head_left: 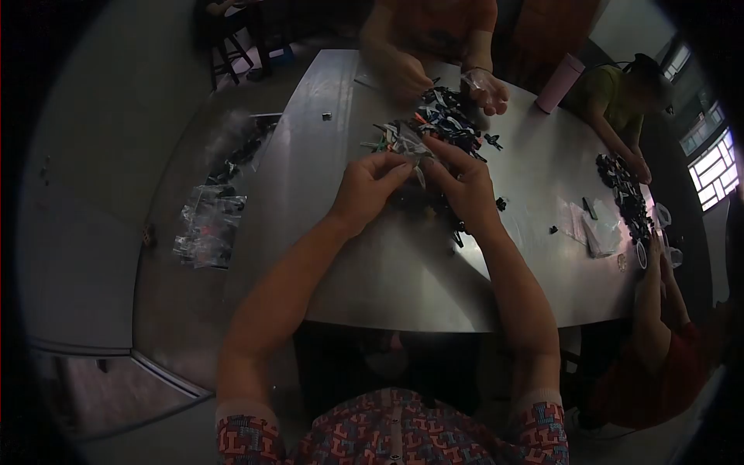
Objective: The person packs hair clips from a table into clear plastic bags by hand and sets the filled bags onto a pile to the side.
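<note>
Between my two hands is a small clear plastic bag [411,144], held above the near side of a heap of small parts. My left hand [369,184] pinches its lower left side with thumb and forefinger. On the other side my right hand [465,182] grips the bag with bent fingers. What lies inside the bag is too small to make out. Just beyond my fingers spreads the heap of small dark, white, green and orange parts [449,116], which look like plastic clips. My hands hide part of it.
The metal table [349,287] carries a second pile of dark parts [624,194] and flat clear bags [601,232] at right. A pink tumbler [559,84] stands at the far edge. Filled bags [209,225] lie left. A co-worker's hands [487,91] are opposite; other people sit right.
</note>
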A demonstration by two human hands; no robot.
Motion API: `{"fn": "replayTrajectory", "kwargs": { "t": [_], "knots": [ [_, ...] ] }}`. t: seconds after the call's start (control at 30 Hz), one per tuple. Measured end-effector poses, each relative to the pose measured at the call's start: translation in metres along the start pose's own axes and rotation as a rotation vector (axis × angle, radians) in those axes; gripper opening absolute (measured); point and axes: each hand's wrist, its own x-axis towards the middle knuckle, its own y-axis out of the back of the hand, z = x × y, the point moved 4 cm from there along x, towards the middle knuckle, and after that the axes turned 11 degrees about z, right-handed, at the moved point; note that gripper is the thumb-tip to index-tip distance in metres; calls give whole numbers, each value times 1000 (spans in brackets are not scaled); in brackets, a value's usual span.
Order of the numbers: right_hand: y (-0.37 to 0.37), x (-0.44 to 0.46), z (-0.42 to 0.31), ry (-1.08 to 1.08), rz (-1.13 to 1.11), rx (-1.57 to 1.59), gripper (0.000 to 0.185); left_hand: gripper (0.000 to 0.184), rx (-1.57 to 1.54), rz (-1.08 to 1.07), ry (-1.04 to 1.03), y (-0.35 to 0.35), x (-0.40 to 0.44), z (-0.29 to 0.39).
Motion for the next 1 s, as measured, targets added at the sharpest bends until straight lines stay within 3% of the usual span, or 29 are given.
{"fn": "replayTrajectory", "kwargs": {
  "t": [0.1,0.13,0.37,0.43,0.53,0.73,0.8,0.93,1.0],
  "knots": [
    [9,-2,4,144,163,-68,47,21,-57,64,78,0,-2,4],
    [17,-3,-4,153,169,-166,48,21,-57,68,84,1,-1,3],
    [36,1,-7,148,234,-71,34,18,-141,71,176,2,-2,0],
    [34,-2,-18,352,247,-156,26,18,-151,77,176,2,-2,2],
    [25,-9,-26,452,203,-284,22,18,-128,106,182,2,-2,1],
    [-3,-28,-36,566,145,-455,38,18,8,103,40,0,-1,-3],
    [-7,-31,-35,673,233,-577,45,18,48,96,-14,0,0,-4],
    [-10,-31,-39,698,231,-655,48,19,54,107,-27,-2,-3,-4],
    [-11,-30,-38,778,294,-717,45,19,225,98,-88,-2,-3,-3]
  ]
}}
